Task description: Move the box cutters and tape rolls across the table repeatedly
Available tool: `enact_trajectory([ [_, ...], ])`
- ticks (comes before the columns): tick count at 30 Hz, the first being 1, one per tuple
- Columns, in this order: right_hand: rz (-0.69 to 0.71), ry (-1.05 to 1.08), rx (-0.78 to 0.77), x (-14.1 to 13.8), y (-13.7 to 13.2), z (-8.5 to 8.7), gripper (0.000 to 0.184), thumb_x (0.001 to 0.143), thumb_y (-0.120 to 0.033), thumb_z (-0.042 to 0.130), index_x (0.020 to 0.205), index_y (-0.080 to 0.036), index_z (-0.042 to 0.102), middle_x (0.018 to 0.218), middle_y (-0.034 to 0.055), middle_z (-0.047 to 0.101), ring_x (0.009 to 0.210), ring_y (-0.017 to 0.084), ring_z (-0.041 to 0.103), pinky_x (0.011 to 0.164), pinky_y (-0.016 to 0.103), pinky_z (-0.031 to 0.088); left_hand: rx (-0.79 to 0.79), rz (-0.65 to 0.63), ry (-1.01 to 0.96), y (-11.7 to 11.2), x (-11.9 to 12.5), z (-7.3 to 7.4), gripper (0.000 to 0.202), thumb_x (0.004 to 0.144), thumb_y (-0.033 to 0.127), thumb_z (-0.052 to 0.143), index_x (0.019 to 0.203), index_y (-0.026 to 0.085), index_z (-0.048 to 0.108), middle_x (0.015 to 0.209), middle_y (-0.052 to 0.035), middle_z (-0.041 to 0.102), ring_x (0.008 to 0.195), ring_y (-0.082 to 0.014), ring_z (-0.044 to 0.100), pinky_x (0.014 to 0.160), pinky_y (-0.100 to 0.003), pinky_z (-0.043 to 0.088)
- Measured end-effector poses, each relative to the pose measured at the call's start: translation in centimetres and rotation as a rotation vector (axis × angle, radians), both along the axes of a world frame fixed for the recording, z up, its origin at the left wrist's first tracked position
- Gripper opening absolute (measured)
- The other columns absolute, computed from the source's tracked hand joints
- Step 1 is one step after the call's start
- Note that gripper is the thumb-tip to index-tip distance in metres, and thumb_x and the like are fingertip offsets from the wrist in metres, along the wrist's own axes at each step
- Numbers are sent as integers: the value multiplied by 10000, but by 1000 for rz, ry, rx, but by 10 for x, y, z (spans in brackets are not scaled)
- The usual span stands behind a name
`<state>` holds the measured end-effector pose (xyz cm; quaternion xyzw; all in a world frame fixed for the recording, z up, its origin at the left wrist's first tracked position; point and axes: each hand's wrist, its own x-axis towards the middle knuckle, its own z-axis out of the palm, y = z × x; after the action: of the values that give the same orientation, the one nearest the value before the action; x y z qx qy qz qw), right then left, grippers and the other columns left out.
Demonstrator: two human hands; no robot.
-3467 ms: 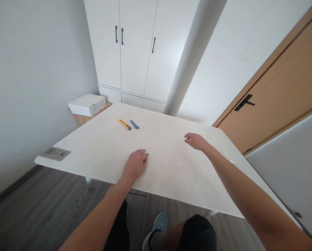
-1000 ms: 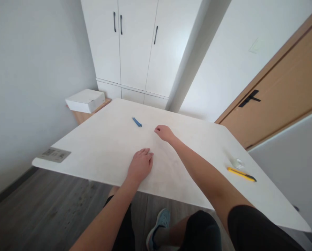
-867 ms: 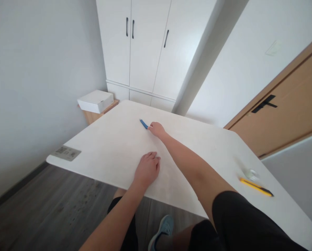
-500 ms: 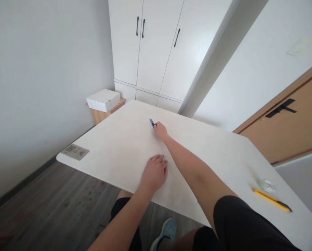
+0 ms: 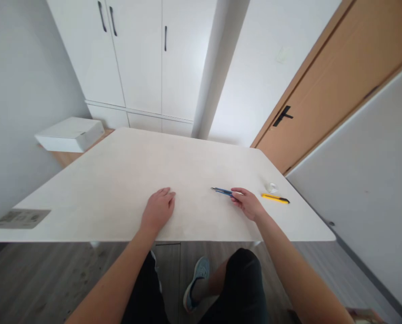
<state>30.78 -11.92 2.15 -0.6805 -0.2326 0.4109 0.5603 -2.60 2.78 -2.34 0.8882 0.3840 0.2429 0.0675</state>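
Note:
My right hand [image 5: 247,203] pinches one end of a slim blue utility knife [image 5: 221,191] just above the white table [image 5: 113,180], near its front right part. A yellow utility knife [image 5: 275,198] lies a short way to the right of that hand. Beside the yellow knife sits a small clear object [image 5: 272,187]. My left hand [image 5: 158,209] rests flat on the table near the front edge, fingers stretched out, holding nothing.
A grey label [image 5: 19,217] is stuck at the table's front left corner. A white box [image 5: 69,133] sits on a low wooden stand at the left. White cupboards [image 5: 136,58] stand behind, and a wooden door [image 5: 322,90] is at the right.
My right hand took hold of the blue knife at the far middle of the table and brought it back to the right, close to the yellow knife. The left hand stayed flat.

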Motion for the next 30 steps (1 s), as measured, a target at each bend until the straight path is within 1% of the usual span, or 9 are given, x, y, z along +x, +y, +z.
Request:
enact_trajectory([
  [3, -134, -233, -72, 69, -75, 9, 120, 794, -223, 746, 906, -210, 706, 763, 43, 702, 705, 156, 697, 678, 252, 630, 39, -10, 24, 3, 0, -3, 400, 982, 294, 406, 1179, 151, 724, 1312, -151, 669, 1239, -282, 602, 1090, -451, 451],
  [6, -205, -415, -127, 128, -130, 17, 162, 757, -275, 763, 897, -207, 717, 774, 63, 713, 718, 190, 707, 720, 306, 636, 67, -15, 29, 5, 0, -5, 415, 979, 317, 394, 1174, 164, 727, 1301, -145, 677, 1227, -283, 613, 1081, -452, 463],
  [9, -143, -591, -259, 165, -155, 20, 237, 753, -273, 747, 970, -177, 737, 760, 56, 704, 694, 186, 685, 696, 312, 619, 79, -28, 18, 6, 0, -4, 429, 970, 327, 387, 1153, 158, 735, 1272, -147, 692, 1215, -280, 623, 1092, -443, 458],
  [12, 19, -954, -425, 181, -155, 19, 232, 814, -244, 671, 1023, -188, 754, 877, 69, 713, 762, 184, 672, 758, 330, 589, 70, -32, 5, 5, -1, -2, 432, 961, 340, 382, 1140, 178, 741, 1273, -133, 694, 1210, -276, 628, 1094, -441, 460],
  [15, 211, -1340, -478, 183, -147, 15, 227, 870, -223, 617, 1037, -225, 771, 1072, 97, 699, 954, 209, 658, 918, 356, 525, 64, -33, 2, 5, -1, -1, 445, 958, 343, 372, 1141, 176, 742, 1282, -136, 690, 1206, -281, 631, 1093, -450, 463],
  [17, 289, -1470, -528, 181, -142, 12, 250, 905, -215, 577, 1066, -235, 768, 1100, 107, 692, 1017, 220, 640, 960, 355, 492, 69, -36, 8, 4, -1, -1, 454, 959, 340, 368, 1140, 157, 743, 1274, -149, 692, 1203, -286, 632, 1094, -451, 461],
  [23, 270, -1579, -656, 171, -143, 9, 325, 944, -203, 510, 1197, -184, 713, 1212, 160, 666, 1085, 277, 611, 981, 406, 478, 70, -44, -2, 5, -1, 1, 466, 963, 334, 366, 1138, 125, 744, 1264, -169, 692, 1196, -293, 634, 1094, -450, 462],
  [27, 103, -1591, -501, 146, -128, 16, 352, 945, -190, 474, 1225, -163, 686, 1222, 167, 656, 1123, 289, 601, 1013, 431, 469, 47, -33, -4, 4, 0, 2, 447, 954, 340, 375, 1131, 165, 746, 1265, -144, 697, 1202, -290, 632, 1089, -461, 469],
  [30, 137, -1525, -255, 102, -96, 18, 352, 982, -275, 451, 1240, -180, 672, 1232, 147, 659, 1173, 270, 593, 1056, 421, 452, 47, -15, 14, 2, 0, 4, 431, 952, 328, 382, 1138, 184, 743, 1266, -122, 701, 1211, -274, 629, 1095, -450, 465],
])
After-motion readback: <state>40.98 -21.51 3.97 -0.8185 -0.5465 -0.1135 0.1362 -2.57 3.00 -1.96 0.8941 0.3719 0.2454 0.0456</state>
